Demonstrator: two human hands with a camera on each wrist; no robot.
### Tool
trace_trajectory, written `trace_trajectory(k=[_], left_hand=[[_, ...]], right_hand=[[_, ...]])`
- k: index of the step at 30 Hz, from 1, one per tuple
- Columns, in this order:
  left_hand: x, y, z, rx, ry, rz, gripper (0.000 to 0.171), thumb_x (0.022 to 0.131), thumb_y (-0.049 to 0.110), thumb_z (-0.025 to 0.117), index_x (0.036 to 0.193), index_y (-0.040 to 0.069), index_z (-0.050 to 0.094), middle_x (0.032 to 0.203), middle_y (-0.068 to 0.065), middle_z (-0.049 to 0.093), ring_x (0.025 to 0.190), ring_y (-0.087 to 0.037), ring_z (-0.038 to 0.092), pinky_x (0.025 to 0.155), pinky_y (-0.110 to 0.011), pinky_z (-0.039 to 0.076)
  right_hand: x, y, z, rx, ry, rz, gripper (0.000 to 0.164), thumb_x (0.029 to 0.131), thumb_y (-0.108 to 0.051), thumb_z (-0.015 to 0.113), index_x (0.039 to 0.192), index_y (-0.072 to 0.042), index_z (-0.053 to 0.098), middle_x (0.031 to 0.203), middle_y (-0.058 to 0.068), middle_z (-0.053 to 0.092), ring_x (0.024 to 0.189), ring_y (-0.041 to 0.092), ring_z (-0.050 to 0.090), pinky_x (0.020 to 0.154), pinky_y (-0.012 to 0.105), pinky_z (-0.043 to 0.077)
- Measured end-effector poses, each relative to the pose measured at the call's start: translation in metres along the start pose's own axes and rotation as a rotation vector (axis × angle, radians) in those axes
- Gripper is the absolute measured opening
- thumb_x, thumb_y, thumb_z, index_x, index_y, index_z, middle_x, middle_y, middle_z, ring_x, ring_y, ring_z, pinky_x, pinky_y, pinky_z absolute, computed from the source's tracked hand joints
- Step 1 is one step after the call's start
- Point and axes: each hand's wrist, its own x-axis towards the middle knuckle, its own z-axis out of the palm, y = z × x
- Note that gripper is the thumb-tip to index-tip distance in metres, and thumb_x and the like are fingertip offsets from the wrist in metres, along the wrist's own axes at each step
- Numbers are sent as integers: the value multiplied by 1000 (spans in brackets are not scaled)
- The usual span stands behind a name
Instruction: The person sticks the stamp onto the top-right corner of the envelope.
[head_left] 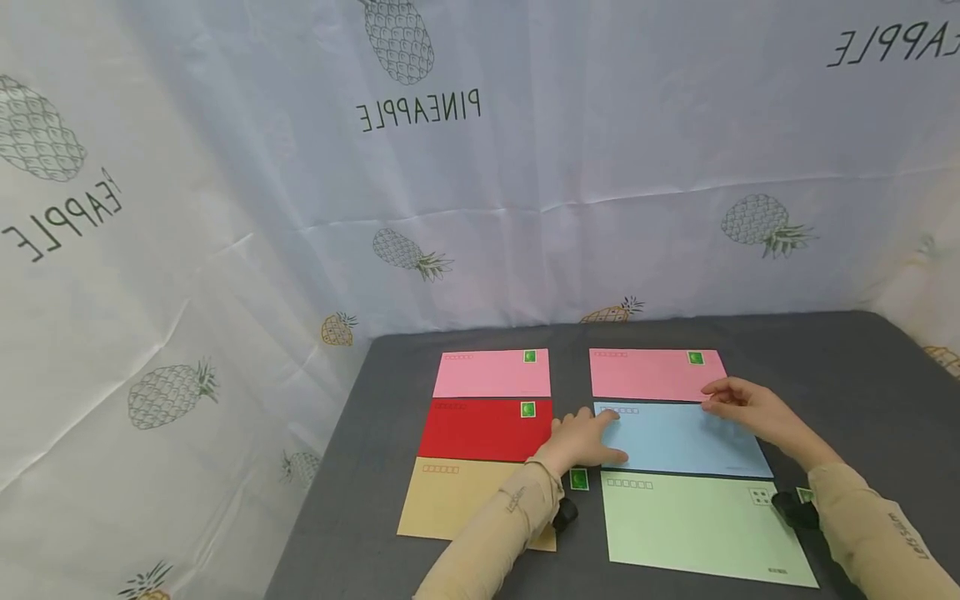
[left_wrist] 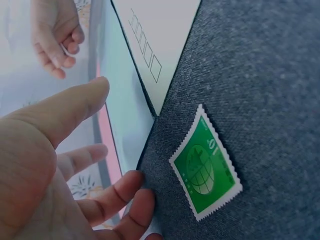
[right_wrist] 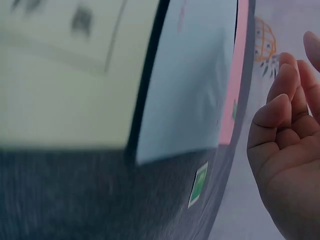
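Note:
My left hand (head_left: 581,439) lies over the left edge of the light blue envelope (head_left: 675,442), thumb and fingers spread, holding nothing. Over that envelope's upper right corner, my right hand (head_left: 750,410) hovers with loosely bent fingers; in the right wrist view nothing shows between its fingertips (right_wrist: 276,110). A loose green stamp (left_wrist: 205,167) with a globe on it lies on the dark cloth below my left hand. Another green stamp (head_left: 805,495) lies near my right wrist, partly covered. Below the blue envelope is a pale green envelope (head_left: 697,525) with a printed stamp box.
A pink envelope (head_left: 652,375) with a green stamp lies above the blue one. In the left column are a stamped pink envelope (head_left: 487,379), a stamped red envelope (head_left: 472,431) and a yellow envelope (head_left: 442,508), partly under my left sleeve. A pineapple-print curtain (head_left: 525,167) hangs behind the table.

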Motion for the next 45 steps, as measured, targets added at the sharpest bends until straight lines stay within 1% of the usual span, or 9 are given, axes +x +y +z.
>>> trace_trajectory(k=[6,8,13,15,22,28,34,39,45], left_hand=[[2,0,1,-5,-13,-20,62,77,48,67,135,38,45,121,1,54,99,-17,50,85,-38,37],[3,0,1,-15,-16,-20,62,78,48,67,135,37,45,121,1,54,100,-17,51,86,-40,37],[4,-1,1,-35,-18,-28,61,77,47,67,134,37,46,122,0,54,102,-19,51,87,-44,38],[4,-1,0,-38,-18,-34,60,77,46,68,133,37,47,122,0,54,102,-19,52,87,-44,38],[7,-2,3,-12,-7,-54,60,75,46,70,130,39,49,118,2,55,98,-17,51,85,-43,37],[9,-3,6,3,4,-46,60,74,46,71,130,39,50,118,2,55,98,-17,51,84,-42,37],[9,-1,7,24,24,-52,60,73,46,72,129,39,51,116,3,56,97,-16,52,83,-41,38],[6,2,6,62,37,-64,58,72,47,74,126,39,54,117,4,57,97,-16,55,84,-44,41],[8,5,3,75,35,-82,55,70,47,76,122,38,57,116,5,57,96,-17,57,85,-46,43]], right_hand=[[-5,17,-12,-50,12,60,55,90,-45,55,124,-2,51,103,10,60,78,-1,49,67,24,45],[-5,22,-16,-74,10,70,56,90,-45,56,124,0,51,104,12,60,81,1,50,68,26,46],[-7,30,-25,-113,8,96,57,91,-42,56,123,4,49,106,21,58,91,25,53,71,36,46],[-8,32,-29,-127,9,102,57,92,-41,55,123,6,48,108,25,57,94,32,53,73,40,46],[-7,48,-37,-157,6,138,62,92,-41,54,122,12,45,113,35,51,97,43,51,73,50,45],[-5,60,-40,-158,6,165,62,92,-41,53,122,13,45,112,36,50,95,42,50,74,51,43],[-3,62,-42,-146,-10,197,64,91,-40,53,123,14,44,116,38,47,99,45,47,79,56,40],[-4,61,-42,-150,-22,209,57,90,-31,57,121,16,46,113,37,50,98,45,47,80,58,39],[-2,60,-40,-161,23,260,52,84,-22,62,117,15,49,103,33,55,91,41,49,77,56,38]])
